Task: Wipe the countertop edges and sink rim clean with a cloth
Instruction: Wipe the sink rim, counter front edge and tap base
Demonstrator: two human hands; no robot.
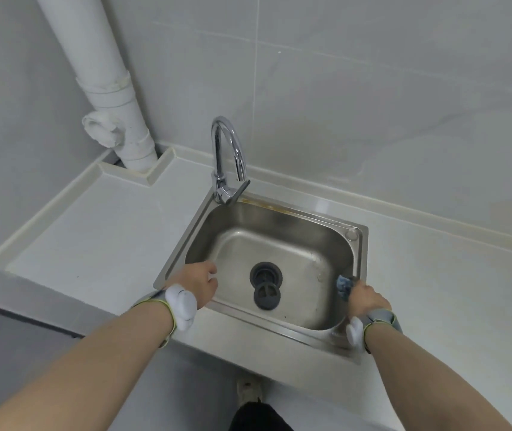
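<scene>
— Two hands over the sink, and only the right hand [368, 298] has the cloth [344, 285]; its fingers are curled tight round a blue bunch of it, which pokes out just beyond the knuckles and touches the sink rim [361, 259] at the right side.

— Which way does the rim run from there?

— Straight ahead of those fingers, away from the person towards the wall; its long line carries on to the far right corner; I'd judge the stroke follows it, and the right hand is plainly the nearer.

— And the left hand [200, 283]?

— Resting at the near left corner of the rim, fingers loosely bent over the inner edge, holding nothing.

— Anything in the way?

— Little on the right; the faucet [228, 160] stands at the far left corner, beyond the left fingers; the drain strainer [266, 284] lies in the basin between the hands; the table [92, 237] spreads left of them, up to the white pipe [108, 98].
</scene>
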